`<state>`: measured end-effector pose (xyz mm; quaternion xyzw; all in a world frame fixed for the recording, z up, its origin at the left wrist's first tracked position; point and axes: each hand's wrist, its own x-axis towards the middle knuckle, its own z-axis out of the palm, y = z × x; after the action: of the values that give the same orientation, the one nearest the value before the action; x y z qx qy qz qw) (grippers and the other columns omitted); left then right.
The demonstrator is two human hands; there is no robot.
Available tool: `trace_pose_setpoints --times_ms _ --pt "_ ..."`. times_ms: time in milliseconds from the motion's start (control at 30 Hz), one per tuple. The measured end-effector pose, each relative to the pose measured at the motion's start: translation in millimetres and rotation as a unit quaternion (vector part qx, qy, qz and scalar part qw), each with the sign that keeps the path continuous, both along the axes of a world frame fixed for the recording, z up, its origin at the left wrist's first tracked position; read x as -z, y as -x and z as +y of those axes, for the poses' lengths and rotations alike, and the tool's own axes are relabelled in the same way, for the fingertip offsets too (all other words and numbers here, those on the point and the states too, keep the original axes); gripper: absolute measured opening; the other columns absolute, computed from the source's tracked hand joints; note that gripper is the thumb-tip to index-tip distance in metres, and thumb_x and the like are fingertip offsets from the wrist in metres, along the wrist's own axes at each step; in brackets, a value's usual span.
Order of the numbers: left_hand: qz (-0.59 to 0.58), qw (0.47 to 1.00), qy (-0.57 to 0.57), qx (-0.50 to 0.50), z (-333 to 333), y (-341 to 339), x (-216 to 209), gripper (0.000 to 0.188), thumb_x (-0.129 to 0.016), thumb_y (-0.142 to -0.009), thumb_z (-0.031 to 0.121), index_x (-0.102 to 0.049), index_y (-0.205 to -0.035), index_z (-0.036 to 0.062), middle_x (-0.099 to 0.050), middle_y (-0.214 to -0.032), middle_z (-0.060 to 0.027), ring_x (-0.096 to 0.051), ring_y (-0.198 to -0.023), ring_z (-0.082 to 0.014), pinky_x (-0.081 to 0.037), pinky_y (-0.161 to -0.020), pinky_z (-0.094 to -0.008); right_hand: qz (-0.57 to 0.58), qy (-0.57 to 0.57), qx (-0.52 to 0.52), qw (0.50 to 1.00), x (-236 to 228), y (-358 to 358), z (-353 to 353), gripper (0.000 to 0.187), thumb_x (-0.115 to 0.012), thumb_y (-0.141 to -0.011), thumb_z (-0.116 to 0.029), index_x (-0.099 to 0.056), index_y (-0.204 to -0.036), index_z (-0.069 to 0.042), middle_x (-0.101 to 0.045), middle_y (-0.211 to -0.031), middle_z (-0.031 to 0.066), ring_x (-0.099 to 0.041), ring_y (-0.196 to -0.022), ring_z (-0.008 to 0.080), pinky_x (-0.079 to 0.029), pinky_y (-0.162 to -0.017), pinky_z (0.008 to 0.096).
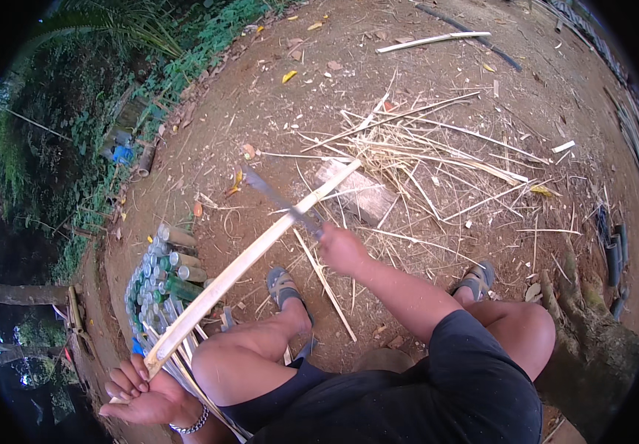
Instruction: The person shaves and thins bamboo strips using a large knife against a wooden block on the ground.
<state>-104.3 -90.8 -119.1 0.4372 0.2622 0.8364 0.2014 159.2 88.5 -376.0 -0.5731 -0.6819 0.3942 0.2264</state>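
Note:
My left hand (pixel 149 396) is closed around the lower end of a long, pale split bamboo strip (pixel 242 263). The strip slants up and away to the right, its far end above a wooden block (pixel 370 201) on the ground. In my right hand (pixel 343 250) is a long-bladed knife, gripped by its handle. The knife blade (pixel 266 191), smeared by motion, points up to the left and crosses the strip near its far part. Whether the edge touches the strip I cannot tell. More pale bamboo strips (pixel 180 362) lean beside my left leg.
A heap of thin bamboo shavings (pixel 401 140) spreads beyond the block. Glass bottles (pixel 175 270) are stacked at left, close to the strip. Tree roots (pixel 586 318) rise at right. A longer bamboo piece (pixel 434 41) and a dark pipe (pixel 475 37) lie at the far side.

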Motion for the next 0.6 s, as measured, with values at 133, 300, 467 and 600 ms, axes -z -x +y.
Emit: trace_pose_setpoints --times_ms 133,300,467,600 --pt "-0.014 0.999 0.032 -0.004 2.9 -0.3 -8.9 0.058 -0.035 -0.101 0.058 -0.032 -0.060 0.0164 -0.026 -0.057 0.0031 -0.027 -0.051 -0.0102 -0.029 -0.056 -0.0273 0.041 0.122 0.106 0.986 44.1 -22.5 16.8 0.017 -0.050 -0.095 -0.018 -0.055 -0.107 -0.007 -0.065 -0.091 0.0227 -0.065 -0.085 0.0407 -0.052 -0.078 0.0495" --pt "-0.025 0.999 0.027 -0.034 2.1 3.7 1.0 0.057 -0.037 -0.101 0.057 -0.032 -0.061 0.0166 -0.026 -0.056 0.0037 -0.025 -0.050 -0.0094 -0.027 -0.053 -0.0259 -0.062 -0.051 -0.083 0.993 2.1 -17.3 0.5 0.020 -0.048 -0.099 -0.019 -0.055 -0.108 -0.003 -0.067 -0.092 0.0214 -0.066 -0.090 0.0403 -0.051 -0.080 0.0494" --pt "-0.043 0.995 0.026 -0.083 7.5 -8.1 -5.9 0.056 -0.038 -0.102 0.056 -0.032 -0.062 0.0169 -0.026 -0.056 0.0039 -0.025 -0.050 -0.0094 -0.026 -0.053 -0.0261 -0.061 0.020 0.079 0.995 54.1 -41.2 38.9 0.018 -0.051 -0.096 -0.016 -0.056 -0.109 -0.005 -0.067 -0.093 0.0222 -0.066 -0.092 0.0390 -0.051 -0.081 0.0489" --pt "-0.074 0.991 0.041 -0.107 0.7 5.6 -16.0 0.056 -0.034 -0.103 0.054 -0.032 -0.062 0.0167 -0.026 -0.056 0.0032 -0.026 -0.050 -0.0104 -0.027 -0.053 -0.0270 -0.091 0.039 0.009 0.995 33.8 -39.8 21.9 0.024 -0.050 -0.097 -0.017 -0.055 -0.115 -0.003 -0.067 -0.097 0.0211 -0.066 -0.093 0.0377 -0.052 -0.083 0.0489"
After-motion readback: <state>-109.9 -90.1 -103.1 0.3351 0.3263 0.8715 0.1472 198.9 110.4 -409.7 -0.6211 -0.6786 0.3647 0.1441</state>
